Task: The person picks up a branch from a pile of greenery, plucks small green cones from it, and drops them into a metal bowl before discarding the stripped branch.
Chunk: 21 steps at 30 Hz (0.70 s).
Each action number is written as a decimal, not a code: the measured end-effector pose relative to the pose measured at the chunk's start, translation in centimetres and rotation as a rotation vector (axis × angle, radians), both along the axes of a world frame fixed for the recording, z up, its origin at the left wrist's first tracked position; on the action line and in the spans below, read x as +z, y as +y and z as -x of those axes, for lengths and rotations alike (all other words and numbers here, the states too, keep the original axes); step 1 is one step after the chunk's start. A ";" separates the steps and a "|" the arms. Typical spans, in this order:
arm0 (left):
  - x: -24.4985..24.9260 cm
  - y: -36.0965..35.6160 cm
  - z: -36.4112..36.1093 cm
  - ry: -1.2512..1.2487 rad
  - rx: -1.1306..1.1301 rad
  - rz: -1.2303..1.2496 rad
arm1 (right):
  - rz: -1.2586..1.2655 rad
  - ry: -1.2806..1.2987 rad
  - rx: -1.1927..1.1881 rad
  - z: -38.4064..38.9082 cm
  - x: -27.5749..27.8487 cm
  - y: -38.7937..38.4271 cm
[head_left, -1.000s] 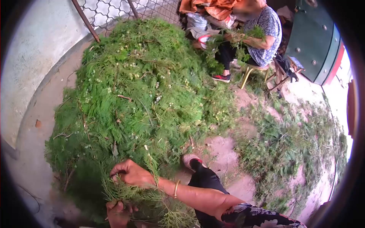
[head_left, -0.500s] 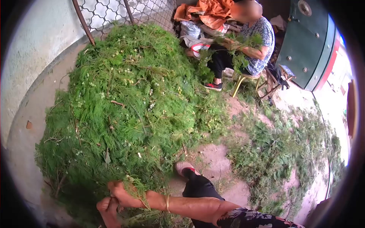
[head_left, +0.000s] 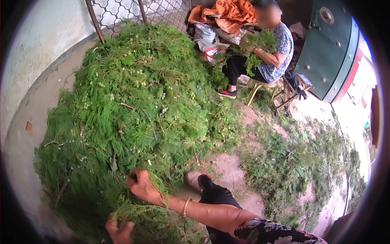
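Just above the left hand (head_left: pixel 120 232), fisted round a bunch (head_left: pixel 140 211), the right hand (head_left: pixel 141 186) clenches sprigs (head_left: pixel 157 184) of the pile (head_left: pixel 134 93); a co-worker (head_left: pixel 276 55) sits well beyond.

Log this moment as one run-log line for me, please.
left hand: grips sprig bunch | right hand: fist closed in green foliage pile | co-worker: seated, holding greenery

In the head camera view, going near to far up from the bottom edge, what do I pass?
left hand → bunch of sprigs → right hand → heap of green sprigs → wire fence
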<state>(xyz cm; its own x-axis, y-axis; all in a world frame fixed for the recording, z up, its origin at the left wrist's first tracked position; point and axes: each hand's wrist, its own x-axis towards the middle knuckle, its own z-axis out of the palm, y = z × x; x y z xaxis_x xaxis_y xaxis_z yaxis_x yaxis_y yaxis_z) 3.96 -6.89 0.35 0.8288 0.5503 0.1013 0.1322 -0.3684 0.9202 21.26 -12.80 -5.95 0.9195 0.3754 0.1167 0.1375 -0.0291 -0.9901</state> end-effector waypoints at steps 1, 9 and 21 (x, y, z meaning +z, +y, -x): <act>-0.6 -0.5 -0.2 -0.026 -0.071 -0.152 | 0.004 0.001 0.002 0.4 0.0 0.1; -3.6 -6.9 -0.5 0.381 -0.223 0.527 | 0.995 -1.508 -0.402 3.1 -1.0 -1.0; -6.1 -3.1 2.7 0.617 -0.727 -0.584 | 0.775 -1.349 0.055 2.1 -3.2 -1.8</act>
<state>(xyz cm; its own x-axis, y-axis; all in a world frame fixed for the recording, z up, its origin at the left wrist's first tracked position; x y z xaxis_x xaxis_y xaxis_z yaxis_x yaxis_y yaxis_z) 1.28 -9.95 -5.78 0.9315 -0.0837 -0.3539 0.0834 -0.8980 0.4320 19.12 -14.58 -9.15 0.2807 0.7613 0.5845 0.8992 -0.4215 0.1172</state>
